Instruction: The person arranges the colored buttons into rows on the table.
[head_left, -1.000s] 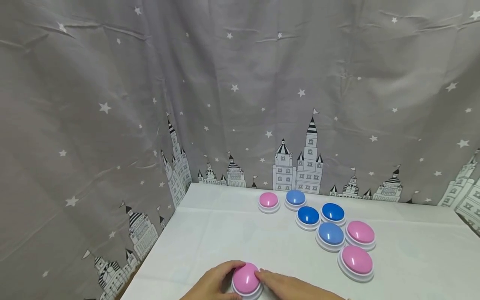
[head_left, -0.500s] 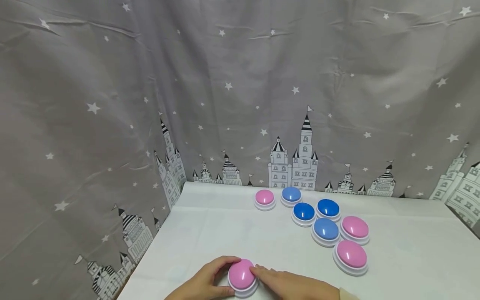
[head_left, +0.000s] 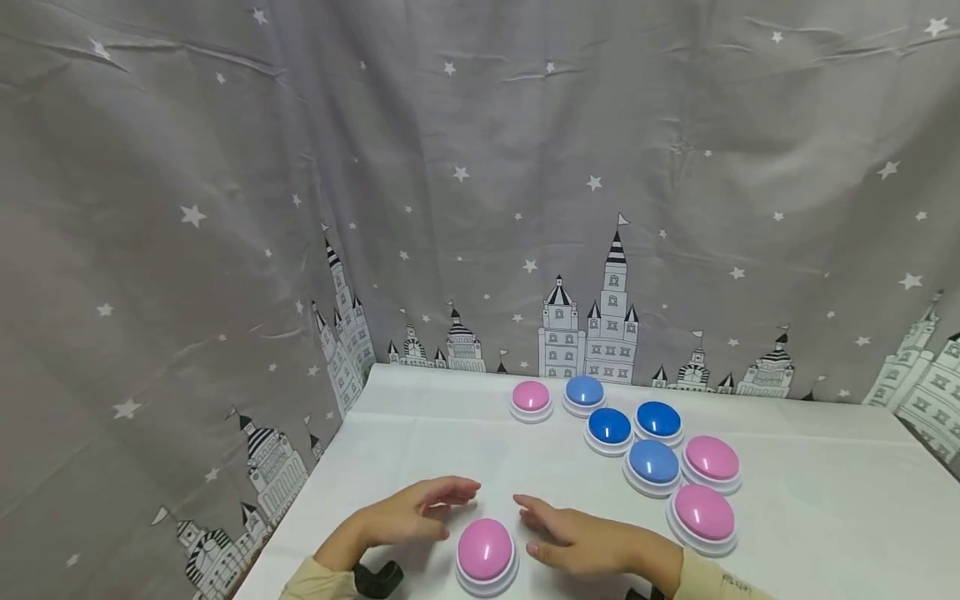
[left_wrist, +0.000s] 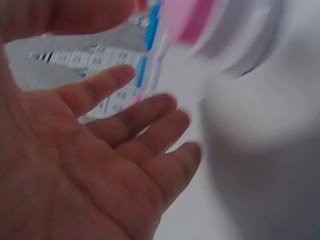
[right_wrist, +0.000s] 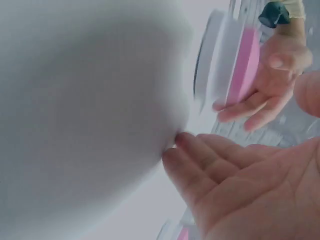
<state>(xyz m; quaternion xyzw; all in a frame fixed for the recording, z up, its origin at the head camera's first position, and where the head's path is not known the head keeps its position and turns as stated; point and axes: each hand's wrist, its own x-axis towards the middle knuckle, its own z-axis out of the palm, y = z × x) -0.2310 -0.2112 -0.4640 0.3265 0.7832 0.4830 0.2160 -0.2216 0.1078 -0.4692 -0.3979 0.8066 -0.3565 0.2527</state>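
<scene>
A pink push button (head_left: pixel 485 550) on a round white base stands on the white table near its front, between my two hands. My left hand (head_left: pixel 408 514) hovers just to its left, fingers loosely extended and holding nothing. On the other side my right hand (head_left: pixel 577 536) is held apart from the button, its palm turned inward and its fingers relaxed. In the left wrist view the bare palm (left_wrist: pixel 95 155) shows with the button (left_wrist: pixel 235 30) beyond the fingers. The right wrist view has the button (right_wrist: pixel 227 62) between the right fingers and the left hand (right_wrist: pixel 280 75).
Farther back on the table (head_left: pixel 420 433) stands a group of similar buttons: a pink one (head_left: pixel 531 397) at the back, several blue ones such as the dark blue button (head_left: pixel 609 426), and a pink pair led by the near pink button (head_left: pixel 703 512). A grey castle-print curtain (head_left: pixel 465 208) hangs behind.
Both hands have let go of the near pink button and moved apart, the left up and leftward, the right up and slightly right. The button stays on the table.
</scene>
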